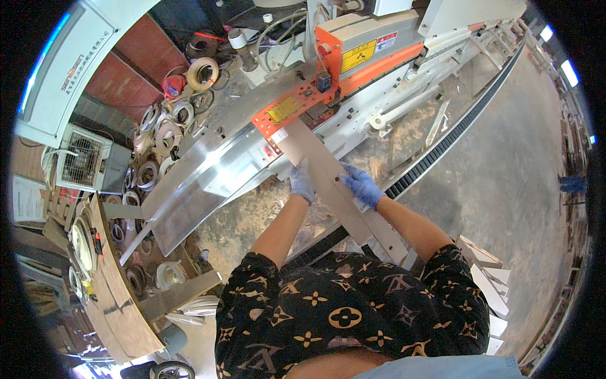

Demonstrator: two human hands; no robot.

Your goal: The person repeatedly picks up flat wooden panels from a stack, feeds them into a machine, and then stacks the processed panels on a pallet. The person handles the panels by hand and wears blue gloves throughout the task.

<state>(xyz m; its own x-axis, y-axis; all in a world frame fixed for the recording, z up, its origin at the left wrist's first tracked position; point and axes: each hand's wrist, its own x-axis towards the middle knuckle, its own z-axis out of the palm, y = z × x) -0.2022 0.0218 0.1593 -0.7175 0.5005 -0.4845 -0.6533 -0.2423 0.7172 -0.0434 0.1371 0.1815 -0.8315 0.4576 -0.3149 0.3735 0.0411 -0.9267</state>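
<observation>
A long narrow brown board lies along the infeed of a white and orange machine, its far end under the orange guard plate. My left hand, in a pale blue glove, presses on the board's left edge. My right hand, in a blue glove, rests flat on the board's right side, fingers spread. The near end of the board reaches toward my body.
A shiny metal guide plate slopes left of the board. A black toothed track runs along the machine's right side above a dusty concrete floor. Several tape rolls lie at the left. Stacked pale panels stand at lower right.
</observation>
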